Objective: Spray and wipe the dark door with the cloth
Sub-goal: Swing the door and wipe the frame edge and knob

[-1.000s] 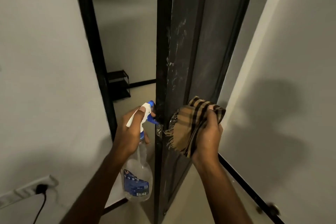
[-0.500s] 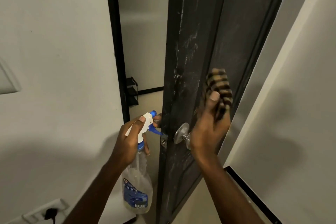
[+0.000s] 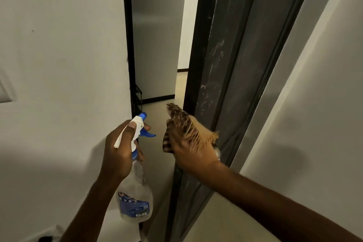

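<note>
The dark door point(image 3: 231, 68) stands ajar, its edge toward me, with pale scuff marks down its face. My left hand point(image 3: 119, 151) grips the neck of a clear spray bottle point(image 3: 135, 198) with a white and blue trigger head, held upright left of the door edge. My right hand point(image 3: 188, 147) holds a tan and dark checked cloth point(image 3: 182, 122) with a fringed end, bunched at the door's edge at knob height. A sliver of the metal knob point(image 3: 217, 152) shows behind that hand.
A pale wall point(image 3: 59, 65) fills the left, with a black door frame point(image 3: 128, 41) beside it. Another pale wall point(image 3: 314, 104) runs close on the right. Through the gap I see a beige floor and a small black rack point(image 3: 138, 96).
My right hand and the cloth came down from the door face above the knob to the door's edge, covering the knob. The view tilted upward. The spray bottle stayed about where it was.
</note>
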